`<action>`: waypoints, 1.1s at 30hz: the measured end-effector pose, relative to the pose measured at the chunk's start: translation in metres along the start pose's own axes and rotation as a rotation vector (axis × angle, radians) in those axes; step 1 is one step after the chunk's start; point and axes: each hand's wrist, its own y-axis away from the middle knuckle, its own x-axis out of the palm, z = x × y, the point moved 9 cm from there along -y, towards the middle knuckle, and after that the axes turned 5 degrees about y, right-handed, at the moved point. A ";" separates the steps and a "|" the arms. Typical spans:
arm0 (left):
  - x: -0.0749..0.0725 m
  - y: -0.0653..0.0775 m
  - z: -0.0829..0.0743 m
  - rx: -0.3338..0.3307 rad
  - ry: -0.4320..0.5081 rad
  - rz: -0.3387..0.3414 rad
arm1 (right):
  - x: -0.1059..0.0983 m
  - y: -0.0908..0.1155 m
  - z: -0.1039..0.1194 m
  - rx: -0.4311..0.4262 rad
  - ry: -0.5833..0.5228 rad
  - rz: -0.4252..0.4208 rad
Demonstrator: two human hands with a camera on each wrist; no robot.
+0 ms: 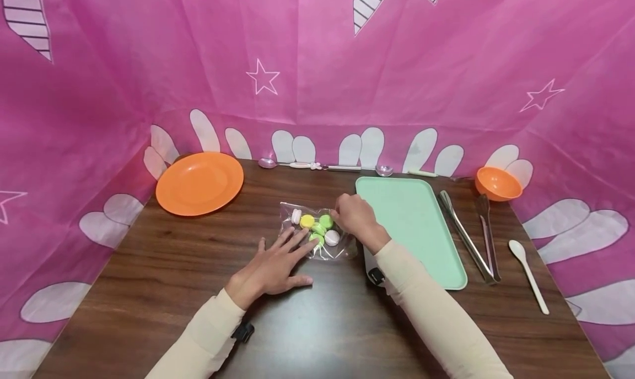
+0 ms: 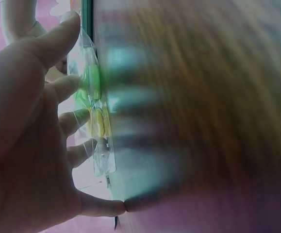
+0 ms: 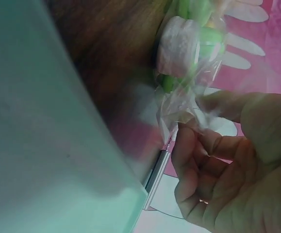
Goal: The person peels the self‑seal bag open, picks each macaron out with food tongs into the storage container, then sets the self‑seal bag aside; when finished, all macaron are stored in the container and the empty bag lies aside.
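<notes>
Clear bag of macaron-shaped pieces in pink, yellow, green and white lies between a person's two hands on a dark wooden table. Seen from the left wrist, the left hand spreads its fingers, the little finger's tip down on the tabletop, a contact less plain from the head; the right wrist camera alone reveals thumb and forefinger pinching the bag's plastic, hidden from above by the back of the right hand. Straight left fingertips reach over the bag's near left side, while its filled part lies left of the right hand's pinch. At far left sits an orange plate; beyond the bag, along a pink backdrop, a spoon, a ladle and a green-handled utensil form a row. Just beside the right hand, a mint tray is partly covered by the sleeved forearm. Farther right are two pairs of tongs, an orange bowl and a white spoon.
</notes>
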 end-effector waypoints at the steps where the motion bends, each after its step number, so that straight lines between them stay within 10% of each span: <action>1: 0.000 0.000 0.000 -0.002 -0.001 0.002 | 0.000 0.000 0.000 0.004 -0.007 0.007; 12: -0.001 0.000 0.000 -0.027 0.011 0.012 | 0.002 -0.006 -0.004 -0.011 -0.061 0.064; 24: 0.001 0.000 0.000 -0.031 0.036 0.028 | 0.062 -0.057 -0.089 0.152 -0.178 0.079; 33: 0.002 -0.002 0.000 -0.025 0.010 -0.001 | 0.026 -0.022 -0.092 0.021 -0.330 -0.050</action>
